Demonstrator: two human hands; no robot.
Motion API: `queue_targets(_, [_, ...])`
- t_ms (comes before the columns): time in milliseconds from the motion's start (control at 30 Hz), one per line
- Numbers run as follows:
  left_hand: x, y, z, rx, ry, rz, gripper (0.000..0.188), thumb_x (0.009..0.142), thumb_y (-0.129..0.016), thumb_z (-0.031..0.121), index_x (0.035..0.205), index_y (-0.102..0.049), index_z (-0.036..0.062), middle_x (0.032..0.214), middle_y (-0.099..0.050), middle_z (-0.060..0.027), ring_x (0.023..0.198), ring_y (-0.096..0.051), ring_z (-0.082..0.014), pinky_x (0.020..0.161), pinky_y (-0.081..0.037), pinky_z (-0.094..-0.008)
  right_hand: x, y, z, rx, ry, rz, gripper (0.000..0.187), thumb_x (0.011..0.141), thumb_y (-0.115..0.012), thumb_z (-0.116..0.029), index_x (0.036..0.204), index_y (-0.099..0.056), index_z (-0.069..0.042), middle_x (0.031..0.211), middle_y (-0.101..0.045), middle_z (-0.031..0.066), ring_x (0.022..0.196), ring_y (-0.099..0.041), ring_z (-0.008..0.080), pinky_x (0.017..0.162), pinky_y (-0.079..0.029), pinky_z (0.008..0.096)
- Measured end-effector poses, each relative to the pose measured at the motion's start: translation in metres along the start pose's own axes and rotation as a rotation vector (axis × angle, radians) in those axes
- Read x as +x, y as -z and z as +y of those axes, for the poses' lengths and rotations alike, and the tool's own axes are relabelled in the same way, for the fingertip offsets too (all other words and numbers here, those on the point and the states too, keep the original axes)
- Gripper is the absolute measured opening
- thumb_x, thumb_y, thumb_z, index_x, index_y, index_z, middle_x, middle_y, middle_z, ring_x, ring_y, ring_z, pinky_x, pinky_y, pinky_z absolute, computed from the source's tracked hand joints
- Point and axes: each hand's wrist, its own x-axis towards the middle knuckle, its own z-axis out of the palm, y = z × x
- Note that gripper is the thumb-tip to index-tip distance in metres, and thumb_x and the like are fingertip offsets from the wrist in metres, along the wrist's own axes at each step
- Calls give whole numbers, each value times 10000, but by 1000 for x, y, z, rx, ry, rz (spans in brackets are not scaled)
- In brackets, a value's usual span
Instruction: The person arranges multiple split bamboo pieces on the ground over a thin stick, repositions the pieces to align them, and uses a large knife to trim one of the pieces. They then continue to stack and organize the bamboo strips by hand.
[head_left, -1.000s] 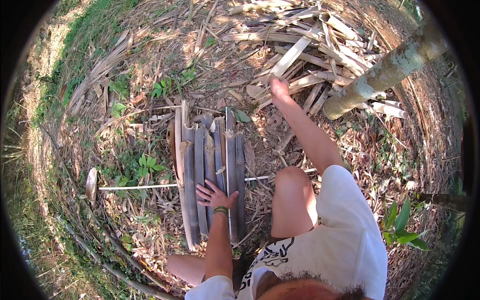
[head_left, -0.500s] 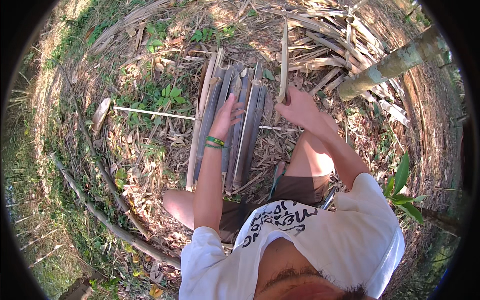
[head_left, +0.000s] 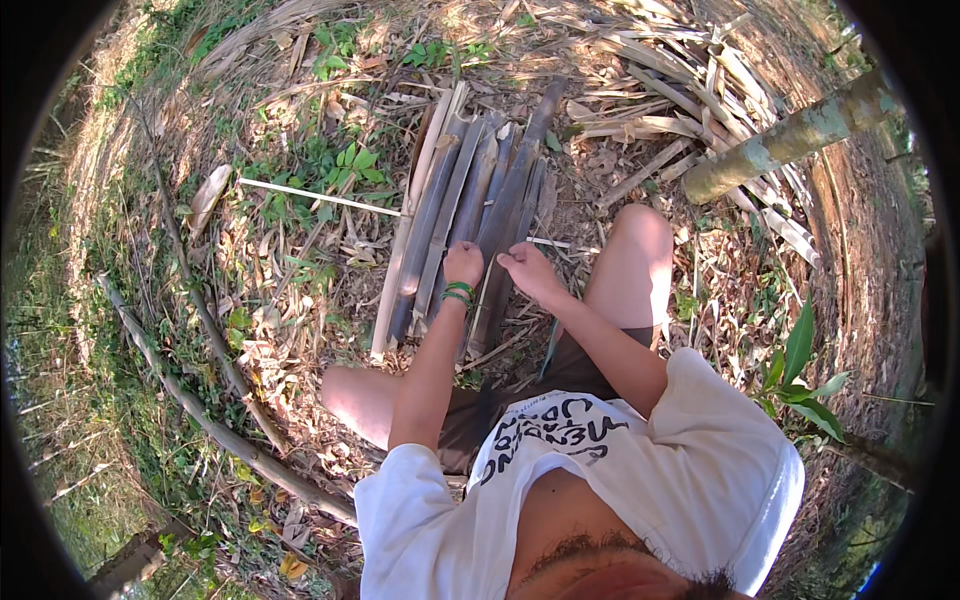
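A bundle of long, grey-brown dry stalk strips [head_left: 440, 205] lies lengthwise on the ground before my knees, the strips side by side and partly overlapping. The darkest, longest strip [head_left: 535, 125] rests on its right part and sticks out past the others at the far end. Over the near half of the bundle, my left hand [head_left: 463, 263] is closed, green bands at its wrist. Close to its right, my right hand [head_left: 533, 273] is pinched at the bundle's right side. Whatever the fingers hold is hidden. A thin pale strip [head_left: 320, 197] runs crosswise beneath the bundle, showing again on the right [head_left: 548, 242].
A heap of dry pale stalks [head_left: 700, 110] lies at the far right, beside a slanting tree trunk [head_left: 790, 140]. Long branches [head_left: 225, 452] lie on the left. A leafy green plant [head_left: 800, 375] stands at right. Dry leaves cover the ground.
The strip my right hand held upright now lies on the bundle, dark side up. Both hands have drawn nearer to me and closer together; my left fingers, spread before, are now closed.
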Motion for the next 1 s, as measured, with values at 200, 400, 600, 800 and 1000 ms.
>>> queue_targets(200, [-72, 29, 43, 110, 9, 166, 497, 746, -798, 426, 1053, -697, 50, 884, -734, -230, 864, -716, -408, 830, -553, -490, 92, -8, 11, 190, -233, 322, 816, 780, -818, -430, 1334, -506, 82, 1305, -623, 272, 1218, -610, 395, 1063, -454, 420])
queue_targets(400, [-122, 67, -45, 98, -90, 197, 651, 697, -880, 449, 1133, -594, 61, 878, -715, -236, 827, -704, -426, 741, -560, -485, 38, -77, -6, 6, -69, 287, 730, 772, -829, -248, 1331, -494, 80, 1238, -660, 259, 1162, -645, 376, 1019, -486, 428])
queue_targets(600, [-143, 62, -101, 106, -195, 360, 578, 758, -859, 374, 1154, -570, 66, 947, -704, -247, 844, -690, -443, 723, -557, -503, 2, -121, -6, -87, 35, 169, 921, 823, -746, -338, 1498, -290, 94, 1338, -565, 343, 1269, -555, 450, 1096, -426, 462])
queue_targets(800, [-128, 58, -105, 127, -225, 402, 561, 761, -855, 365, 1145, -569, 72, 936, -689, -245, 839, -670, -455, 704, -540, -514, 31, -111, -3, -194, 107, 45, 882, 821, -742, -372, 1467, -362, 93, 1323, -584, 322, 1250, -565, 449, 1075, -444, 471])
queue_targets(1000, [-111, 77, -131, -11, -178, 365, 541, 766, -848, 392, 1132, -580, 98, 921, -697, -247, 858, -671, -454, 726, -528, -528, -7, -52, -81, -142, 167, -271, 559, 884, -748, -343, 1286, -626, 26, 1194, -689, 179, 1125, -659, 265, 983, -500, 352])
